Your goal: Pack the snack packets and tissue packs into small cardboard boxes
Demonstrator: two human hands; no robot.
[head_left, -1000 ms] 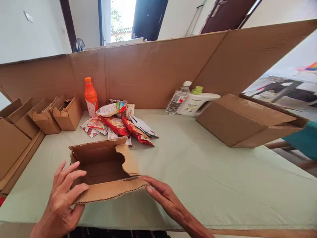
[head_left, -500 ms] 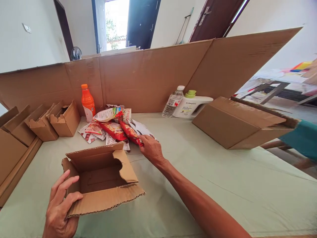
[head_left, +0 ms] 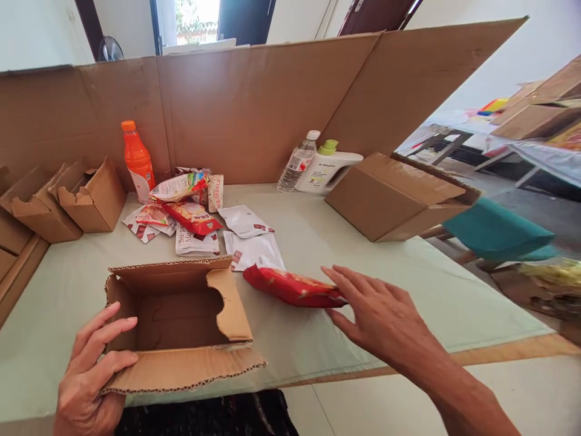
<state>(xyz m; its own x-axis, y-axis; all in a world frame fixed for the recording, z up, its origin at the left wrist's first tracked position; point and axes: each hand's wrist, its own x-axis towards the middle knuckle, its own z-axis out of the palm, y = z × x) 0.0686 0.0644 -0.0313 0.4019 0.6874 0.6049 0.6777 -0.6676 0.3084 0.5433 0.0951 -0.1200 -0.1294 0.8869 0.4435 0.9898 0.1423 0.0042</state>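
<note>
My left hand (head_left: 93, 369) grips the left wall of an open-topped cardboard box (head_left: 190, 367), thumb outside and fingers over the rim. The inside of the box shows bare brown cardboard. To its right, my right hand (head_left: 381, 309) has the right end of a red snack packet (head_left: 293, 287) between thumb and fingers, just over the cloth. Two white sachets (head_left: 256, 249) lie behind that packet. Left of them is a loose pile with another red packet (head_left: 193, 218), a white-and-red packet (head_left: 179, 186) and more white sachets (head_left: 195, 242).
An orange drink bottle (head_left: 137, 160) stands behind the pile. A clear water bottle (head_left: 297, 163) leans by a white jug (head_left: 324, 172), beside a larger cardboard box (head_left: 385, 200). Small cardboard boxes (head_left: 93, 203) line the left, and a cardboard wall (head_left: 267, 109) closes the back.
My right hand has drawn the red snack packet out of the pile, toward me and to the right. The white sachets beneath it now lie exposed. My left hand still holds the box.
</note>
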